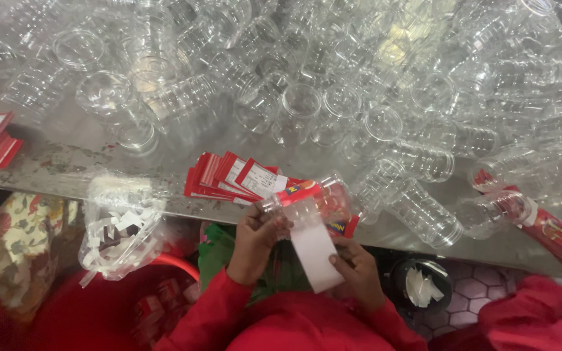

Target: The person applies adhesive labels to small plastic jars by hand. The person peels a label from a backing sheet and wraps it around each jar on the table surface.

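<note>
Both hands closed | left hand (255, 237) grips clear jar (320, 198) | right hand (359, 273) pinches white backing strip (313, 250)

Clear jars (333, 97), red-and-white labels (235, 177), a floral cloth (14, 227), red sleeves (216, 305).

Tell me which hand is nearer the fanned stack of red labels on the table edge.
Left. The left hand sits just below the stack of red labels, holding the clear jar. The right hand is lower and further right, pinching the white backing strip.

Both hands close together, left grip (255, 237) & right grip (358, 270) fingers curled, pinching.
</note>
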